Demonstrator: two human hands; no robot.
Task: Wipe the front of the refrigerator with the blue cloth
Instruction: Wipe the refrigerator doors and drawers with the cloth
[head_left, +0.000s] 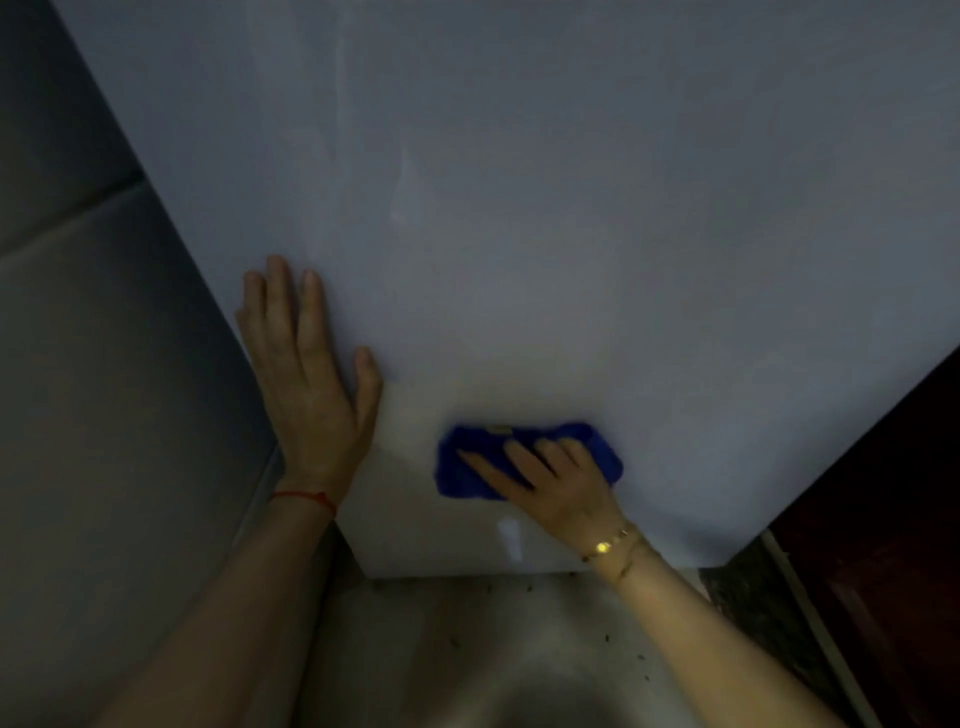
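Observation:
The refrigerator front is a pale grey-white panel that fills most of the view in dim light. A folded blue cloth lies flat against its lower part. My right hand presses on the cloth with fingers spread over it, holding it to the panel. My left hand rests flat on the panel near its left edge, fingers apart and holding nothing. A faint streak shows on the panel above the cloth.
A grey side surface runs along the left of the refrigerator. A dark brown door or cabinet stands at the right. The pale floor below carries small dark specks.

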